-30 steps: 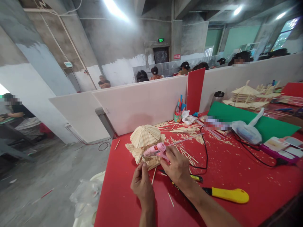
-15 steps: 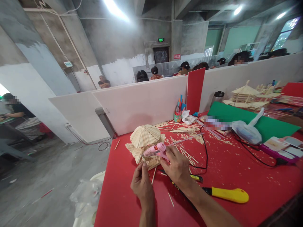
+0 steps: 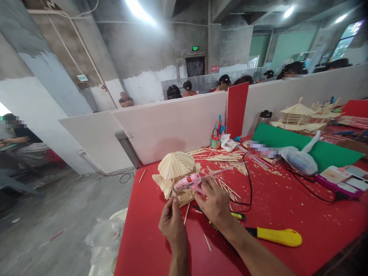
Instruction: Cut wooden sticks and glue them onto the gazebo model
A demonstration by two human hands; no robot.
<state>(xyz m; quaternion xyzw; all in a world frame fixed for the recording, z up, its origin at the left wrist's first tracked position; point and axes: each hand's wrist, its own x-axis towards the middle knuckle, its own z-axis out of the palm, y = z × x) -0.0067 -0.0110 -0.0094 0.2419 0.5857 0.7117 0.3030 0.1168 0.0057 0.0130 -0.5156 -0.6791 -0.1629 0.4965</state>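
Observation:
A small pavilion model of wooden sticks [image 3: 176,168] stands on the red table [image 3: 276,207] near its left end. My right hand [image 3: 215,203] grips a pink glue gun [image 3: 188,182], whose nozzle points left at the model's base. My left hand [image 3: 171,222] is closed in a pinch just below the model, its fingertips at the base; a thin stick seems held there, too small to be sure. A black cord [image 3: 249,180] runs from the gun across the table.
A yellow-handled cutter [image 3: 276,236] lies right of my right forearm. Loose sticks [image 3: 224,157] and sawdust litter the table's middle. A pen cup [image 3: 215,140], plastic bag [image 3: 299,159], green sheet [image 3: 327,151] and another stick model [image 3: 299,115] sit further back. White partitions [image 3: 172,126] border the table. Other people sit beyond.

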